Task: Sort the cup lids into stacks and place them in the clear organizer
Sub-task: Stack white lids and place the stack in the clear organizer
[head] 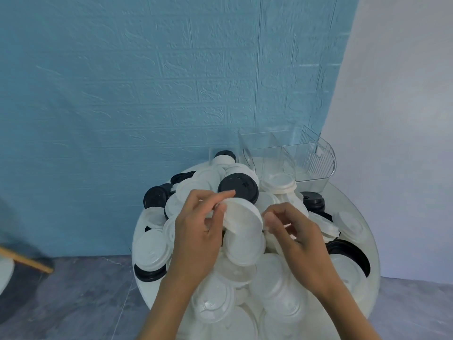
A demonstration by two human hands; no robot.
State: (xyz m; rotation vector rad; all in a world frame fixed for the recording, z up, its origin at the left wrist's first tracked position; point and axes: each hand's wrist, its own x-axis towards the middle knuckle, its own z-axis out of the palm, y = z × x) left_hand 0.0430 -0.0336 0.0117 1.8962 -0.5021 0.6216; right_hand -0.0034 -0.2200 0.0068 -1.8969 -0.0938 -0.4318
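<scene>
A heap of white and black cup lids [245,271] covers a round white table [372,285]. My left hand [198,231] holds a white lid [245,217] on edge above the heap, pinching its left rim between thumb and fingers. My right hand [294,231] is at the lid's right rim with its fingers curled; whether it grips the rim I cannot tell. A black lid [239,187] lies on top of the heap just behind the held lid. The clear organizer [316,158] stands at the table's far right, with a short stack of white lids [278,184] at its front.
A blue textured wall rises behind the table and a white wall stands to the right. Grey marbled floor shows on the left, with a wooden stick [27,261] at the far left edge. Black lids [313,201] lie near the organizer and along the table's right side.
</scene>
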